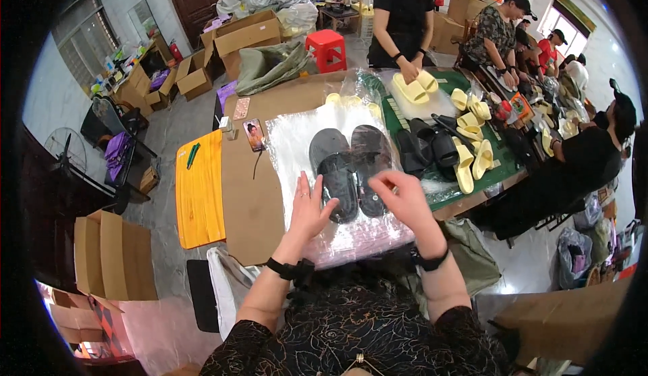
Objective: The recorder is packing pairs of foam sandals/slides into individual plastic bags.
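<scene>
A pair of black slide slippers (328, 148) lies side by side in front of me, with clear plastic film over at least part of them. They rest on a stack of clear plastic bags (287, 148). My left hand (310, 207) is open, fingers stretched out, its fingertips at the side of the left slipper. Beside the right slipper, my right hand (403, 197) has its fingers bent together in a pinch. Whatever is between those fingertips, if anything, is too small to make out.
Right of the bags, more black slippers (444, 148) and yellow slippers (470, 127) lie on a green mat (442, 204). Across the table a person (403, 25) handles yellow slippers. Left are a phone (254, 135), green pens (193, 155) and a yellow-orange board (202, 204). Cardboard boxes (131, 258) stand around.
</scene>
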`<move>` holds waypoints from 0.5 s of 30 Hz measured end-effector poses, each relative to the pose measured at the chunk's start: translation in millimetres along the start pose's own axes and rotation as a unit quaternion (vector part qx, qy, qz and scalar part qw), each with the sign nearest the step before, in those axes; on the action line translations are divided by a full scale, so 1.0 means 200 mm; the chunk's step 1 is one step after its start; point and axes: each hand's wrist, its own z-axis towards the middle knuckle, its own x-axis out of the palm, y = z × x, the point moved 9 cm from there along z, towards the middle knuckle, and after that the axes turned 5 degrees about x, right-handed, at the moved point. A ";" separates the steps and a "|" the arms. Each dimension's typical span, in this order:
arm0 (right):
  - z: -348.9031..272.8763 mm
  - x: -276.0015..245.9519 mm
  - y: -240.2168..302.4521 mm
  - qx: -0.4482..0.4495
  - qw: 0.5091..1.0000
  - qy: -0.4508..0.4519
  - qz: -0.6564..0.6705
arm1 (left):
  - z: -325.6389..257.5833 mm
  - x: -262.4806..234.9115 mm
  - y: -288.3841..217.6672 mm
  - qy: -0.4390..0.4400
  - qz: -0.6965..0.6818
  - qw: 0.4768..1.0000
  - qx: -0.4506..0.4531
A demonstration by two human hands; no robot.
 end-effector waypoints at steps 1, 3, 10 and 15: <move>0.10 0.07 -0.09 0.032 0.996 -0.020 -0.080 | -0.01 0.03 0.01 -0.014 -0.017 1.000 -0.001; 0.26 0.22 -0.33 -0.014 0.959 -0.081 -0.269 | 0.00 0.07 -0.02 -0.019 -0.017 1.000 0.007; 0.40 0.47 -0.54 0.063 0.938 -0.130 -0.316 | -0.07 0.16 0.04 -0.026 0.016 0.999 -0.014; 0.39 0.36 -0.60 0.030 0.949 -0.179 -0.260 | -0.08 0.20 0.08 -0.051 0.054 0.997 0.019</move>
